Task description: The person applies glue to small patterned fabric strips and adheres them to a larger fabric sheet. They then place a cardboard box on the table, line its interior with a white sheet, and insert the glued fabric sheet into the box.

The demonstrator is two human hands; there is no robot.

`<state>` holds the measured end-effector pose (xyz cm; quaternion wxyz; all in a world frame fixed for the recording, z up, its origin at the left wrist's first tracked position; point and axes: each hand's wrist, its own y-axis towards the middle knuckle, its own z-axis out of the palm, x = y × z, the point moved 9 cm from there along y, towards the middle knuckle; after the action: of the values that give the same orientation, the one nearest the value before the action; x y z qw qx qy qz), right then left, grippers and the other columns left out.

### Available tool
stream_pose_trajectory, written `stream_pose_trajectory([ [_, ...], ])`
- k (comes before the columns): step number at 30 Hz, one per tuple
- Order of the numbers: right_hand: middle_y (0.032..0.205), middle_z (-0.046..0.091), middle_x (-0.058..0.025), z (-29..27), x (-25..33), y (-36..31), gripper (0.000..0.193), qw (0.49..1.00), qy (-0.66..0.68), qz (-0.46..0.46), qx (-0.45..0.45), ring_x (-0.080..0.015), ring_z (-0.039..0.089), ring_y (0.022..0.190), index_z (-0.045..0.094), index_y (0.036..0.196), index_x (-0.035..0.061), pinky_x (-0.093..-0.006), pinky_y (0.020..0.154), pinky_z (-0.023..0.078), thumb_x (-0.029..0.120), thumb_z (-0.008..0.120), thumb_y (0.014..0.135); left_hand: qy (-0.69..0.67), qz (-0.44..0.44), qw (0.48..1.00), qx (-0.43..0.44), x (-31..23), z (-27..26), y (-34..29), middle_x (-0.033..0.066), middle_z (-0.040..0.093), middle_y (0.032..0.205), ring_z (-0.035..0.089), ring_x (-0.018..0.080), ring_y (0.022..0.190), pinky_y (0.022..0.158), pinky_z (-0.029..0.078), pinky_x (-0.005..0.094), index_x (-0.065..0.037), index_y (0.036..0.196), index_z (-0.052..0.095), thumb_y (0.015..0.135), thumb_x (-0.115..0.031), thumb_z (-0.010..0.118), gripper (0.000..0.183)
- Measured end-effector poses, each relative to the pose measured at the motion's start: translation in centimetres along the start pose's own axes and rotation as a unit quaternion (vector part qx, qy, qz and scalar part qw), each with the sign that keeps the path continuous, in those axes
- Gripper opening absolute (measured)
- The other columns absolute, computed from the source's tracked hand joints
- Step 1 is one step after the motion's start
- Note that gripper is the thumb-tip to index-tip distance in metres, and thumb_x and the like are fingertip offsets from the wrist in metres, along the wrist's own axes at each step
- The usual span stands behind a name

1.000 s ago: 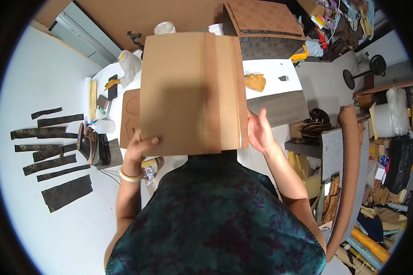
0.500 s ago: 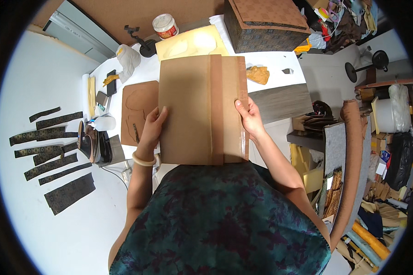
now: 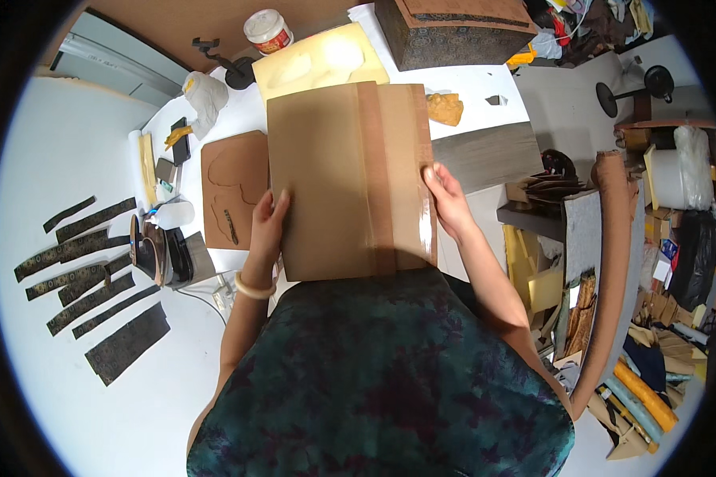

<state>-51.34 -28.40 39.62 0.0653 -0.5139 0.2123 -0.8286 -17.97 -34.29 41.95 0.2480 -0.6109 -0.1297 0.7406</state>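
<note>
A brown cardboard panel [image 3: 322, 183] stands between my two hands, its lower edge against my dark green patterned clothing. Down its right half run a reddish-brown strip and, by the edge, a shiny patch. My left hand [image 3: 269, 222] grips the left edge, thumb in front and most fingers hidden behind. At the right edge, my right hand [image 3: 453, 205] holds the panel with the thumb along its side; the other fingers are partly concealed. Left of the panel, a brown sheet [image 3: 235, 163] with drawn outlines lies on the white table [image 3: 485, 83].
Behind the panel are a cream foam block [image 3: 302, 75], a white-lidded jar [image 3: 267, 32] and a patterned box [image 3: 461, 44]. A mustard crumpled piece [image 3: 445, 109] lies to the right. Dark patterned strips [image 3: 79, 278] are at far left; a brown roll [image 3: 608, 238] stands at right.
The panel has tilted slightly, its top leaning left. My right hand has loosened, its thumb sliding from the panel's face out to the edge. The view has shifted a little.
</note>
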Motion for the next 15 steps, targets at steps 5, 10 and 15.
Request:
stream_pose_trajectory([
  [5,0.072,0.051,0.0074,0.2,-3.6,-8.4,0.026,0.989,-0.137,-0.024,-0.056,-0.0019,0.039,0.064,0.059,0.101,0.0062,-0.0231,0.056,0.034,0.032,0.058,0.105,0.134,-0.026,0.990,-0.040,4.7,-1.7,-5.3,0.0116,0.070,0.115,0.066,0.0171,0.103,0.090,0.053,0.0313,0.003,0.123,0.061,0.096,-0.020,0.072,0.037],
  [10,0.072,0.045,0.0093,-0.2,-3.7,-8.5,0.027,0.972,-0.188,-0.077,-0.117,-0.0011,0.036,0.067,0.054,0.091,0.0048,-0.0227,0.057,0.031,0.027,0.055,0.107,0.076,-0.033,0.996,-0.034,4.0,-0.8,-5.2,0.0113,0.071,0.112,0.066,0.0170,0.100,0.091,0.053,0.0319,0.005,0.121,0.061,0.096,-0.017,0.072,0.035],
  [15,0.069,0.045,0.0095,-0.9,-3.8,-9.1,0.028,0.976,-0.174,-0.069,-0.110,-0.0006,0.036,0.064,0.056,0.093,0.0035,-0.0228,0.053,0.029,0.028,0.057,0.106,0.080,-0.027,0.996,-0.027,3.8,-0.9,-5.3,0.0109,0.071,0.111,0.067,0.0176,0.099,0.090,0.053,0.0322,0.005,0.120,0.061,0.096,-0.015,0.072,0.033],
])
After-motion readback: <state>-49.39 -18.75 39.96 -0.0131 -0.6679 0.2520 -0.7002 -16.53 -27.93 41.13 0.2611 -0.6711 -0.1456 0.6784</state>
